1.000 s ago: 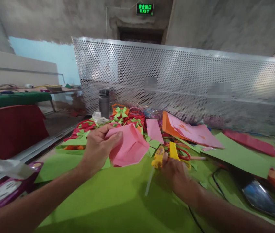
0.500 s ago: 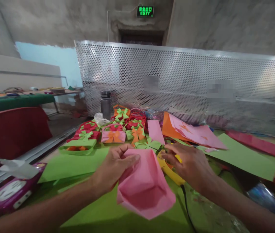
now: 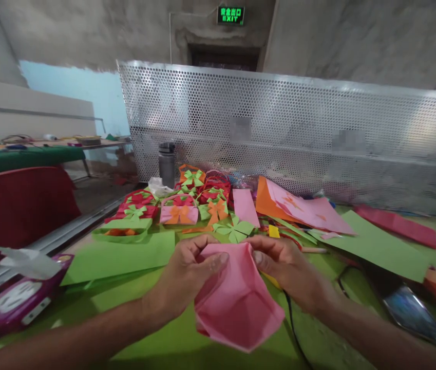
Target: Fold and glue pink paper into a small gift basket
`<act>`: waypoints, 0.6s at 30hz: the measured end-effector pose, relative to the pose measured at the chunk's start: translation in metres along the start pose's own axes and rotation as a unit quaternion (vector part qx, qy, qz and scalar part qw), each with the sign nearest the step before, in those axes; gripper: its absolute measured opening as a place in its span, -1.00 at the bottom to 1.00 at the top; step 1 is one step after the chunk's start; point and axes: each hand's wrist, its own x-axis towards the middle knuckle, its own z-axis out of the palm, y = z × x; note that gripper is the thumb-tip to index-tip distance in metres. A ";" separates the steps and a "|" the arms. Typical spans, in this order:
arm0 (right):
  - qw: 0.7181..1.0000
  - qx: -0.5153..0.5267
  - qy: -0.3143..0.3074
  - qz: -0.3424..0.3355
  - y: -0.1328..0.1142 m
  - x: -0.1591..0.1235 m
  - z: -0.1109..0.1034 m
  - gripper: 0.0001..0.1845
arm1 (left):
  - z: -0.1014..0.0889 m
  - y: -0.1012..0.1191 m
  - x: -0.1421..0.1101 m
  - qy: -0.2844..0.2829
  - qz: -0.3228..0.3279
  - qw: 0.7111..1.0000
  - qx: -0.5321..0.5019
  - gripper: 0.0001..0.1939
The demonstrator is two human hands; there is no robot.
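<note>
A folded pink paper bag (image 3: 241, 298) is held up over the green table, its wide hollow end facing me. My left hand (image 3: 190, 264) is closed on its far left edge, thumb on top. On the far right edge, my right hand (image 3: 283, 262) pinches the paper between thumb and fingers. Just beyond both hands lies a light green paper bow (image 3: 235, 229). Mostly covered by my right hand is a yellow tool (image 3: 273, 232), with a black cord running toward me.
Finished paper bags with bows (image 3: 179, 209) cluster at the back, near a grey bottle (image 3: 167, 164). Green sheets (image 3: 121, 257) lie left, pink sheets (image 3: 310, 205) right. A purple power strip (image 3: 17, 303) sits at left, a phone (image 3: 414, 311) at right. Perforated metal panel (image 3: 279, 123) stands behind.
My right hand has left the yellow tool and moved left onto the pink bag's edge. The bag has shifted slightly right; my left hand keeps its hold.
</note>
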 end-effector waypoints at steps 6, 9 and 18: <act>0.998 -0.056 0.031 -0.028 0.005 0.000 0.002 -0.77 | 0.000 -0.003 -0.001 0.009 0.021 0.999 0.047 -0.76; 0.988 -0.115 0.072 -0.067 0.003 -0.003 0.001 -0.73 | -0.001 -0.004 0.000 0.017 0.026 0.998 0.051 -0.78; 0.854 -0.467 0.138 -0.186 0.000 -0.010 0.000 -0.89 | -0.002 -0.001 -0.002 0.084 0.086 0.991 0.063 -0.82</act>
